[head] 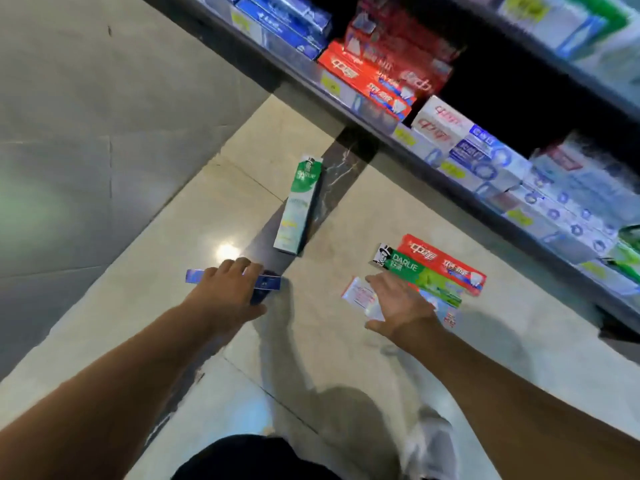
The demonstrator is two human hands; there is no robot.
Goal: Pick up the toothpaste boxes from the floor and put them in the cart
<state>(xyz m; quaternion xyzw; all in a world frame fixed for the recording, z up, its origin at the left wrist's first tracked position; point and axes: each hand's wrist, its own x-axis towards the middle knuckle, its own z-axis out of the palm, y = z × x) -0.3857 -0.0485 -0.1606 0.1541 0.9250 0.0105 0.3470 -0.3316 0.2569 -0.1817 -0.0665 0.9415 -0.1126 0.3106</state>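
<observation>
Gathering step: left hand [227, 289] closing over the blue box [266, 283] on the floor [346, 209]; right hand [398, 301] spreading wide above the white box [360, 296], just beside the green box [415, 271]. Probably needing lifting next; cart out of sight.

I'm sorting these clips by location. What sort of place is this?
Most likely a shop aisle: dark shelves stacked with toothpaste boxes, yellow price tags along the shelf edge, and a polished tile floor with more boxes lying on it.
</observation>
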